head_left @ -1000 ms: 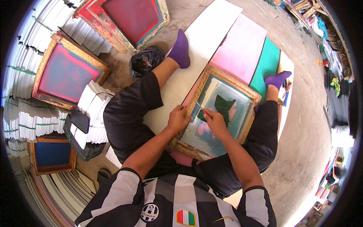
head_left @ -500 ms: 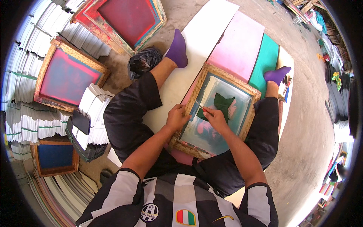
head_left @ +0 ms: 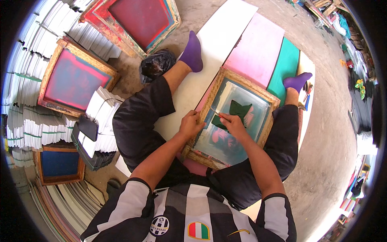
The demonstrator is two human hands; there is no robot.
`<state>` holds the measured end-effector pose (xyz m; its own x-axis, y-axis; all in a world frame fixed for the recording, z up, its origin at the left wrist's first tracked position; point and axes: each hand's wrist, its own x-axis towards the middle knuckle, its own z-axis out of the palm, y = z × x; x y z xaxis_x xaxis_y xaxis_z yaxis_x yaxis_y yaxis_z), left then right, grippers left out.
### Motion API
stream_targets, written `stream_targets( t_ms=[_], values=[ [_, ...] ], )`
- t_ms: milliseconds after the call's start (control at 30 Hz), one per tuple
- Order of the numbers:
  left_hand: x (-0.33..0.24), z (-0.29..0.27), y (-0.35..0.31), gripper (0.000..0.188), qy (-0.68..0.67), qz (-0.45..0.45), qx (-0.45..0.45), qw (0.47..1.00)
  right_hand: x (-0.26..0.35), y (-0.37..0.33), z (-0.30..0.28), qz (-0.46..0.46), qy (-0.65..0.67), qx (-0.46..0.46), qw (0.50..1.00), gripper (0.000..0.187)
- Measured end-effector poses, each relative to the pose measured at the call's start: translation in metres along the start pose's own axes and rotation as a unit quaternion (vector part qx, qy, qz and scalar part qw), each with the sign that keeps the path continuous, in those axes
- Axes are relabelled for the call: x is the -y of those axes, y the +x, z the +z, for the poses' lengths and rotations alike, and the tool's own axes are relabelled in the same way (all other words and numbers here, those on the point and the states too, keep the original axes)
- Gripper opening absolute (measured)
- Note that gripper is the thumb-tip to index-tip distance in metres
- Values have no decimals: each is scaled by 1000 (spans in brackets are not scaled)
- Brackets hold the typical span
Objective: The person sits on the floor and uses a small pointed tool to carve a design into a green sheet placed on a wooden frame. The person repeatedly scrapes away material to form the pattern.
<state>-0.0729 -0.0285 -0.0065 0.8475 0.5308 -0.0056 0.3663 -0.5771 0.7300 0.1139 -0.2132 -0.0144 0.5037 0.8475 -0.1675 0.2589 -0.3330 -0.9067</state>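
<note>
Right grip (head_left: 236,126) pinches thin red-handled tool (head_left: 220,115) above wooden frame (head_left: 250,85). Left grip (head_left: 191,126) against frame's left rail, hold unclear. Green cloth (head_left: 240,109) inside frame, beside right grip.

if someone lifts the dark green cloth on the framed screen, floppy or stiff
Probably floppy: the green cloth lies in uneven folds with pointed corners. It looks thin and small beside the wooden frame, so likely light. Lying low and fairly flat, it would more likely slide or bunch than roll if pushed.
</note>
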Motion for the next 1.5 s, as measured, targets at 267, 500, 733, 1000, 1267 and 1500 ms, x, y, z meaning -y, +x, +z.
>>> stream_targets(
  t_ms=[267,500,733,1000,1267,1500],
  values=[
    [3,-3,2,54,0,-12,16,1000,21,-3,-4,109,22,12,994,34],
    [7,0,0,62,-18,-27,23,999,25,-10,11,20,-200,-82,976,33],
    [18,5,-3,63,-4,1,4,1000,58,15,-14,308,92,61,945,35],
    [5,-2,-1,61,-26,-38,25,999,47,-6,16,49,-92,-72,992,35],
    [6,-1,0,67,-16,-25,22,999,40,21,-3,211,73,56,973,40],
    [0,-4,-3,64,-32,-54,16,998,35,1,3,39,-86,-26,995,38]
  ],
)
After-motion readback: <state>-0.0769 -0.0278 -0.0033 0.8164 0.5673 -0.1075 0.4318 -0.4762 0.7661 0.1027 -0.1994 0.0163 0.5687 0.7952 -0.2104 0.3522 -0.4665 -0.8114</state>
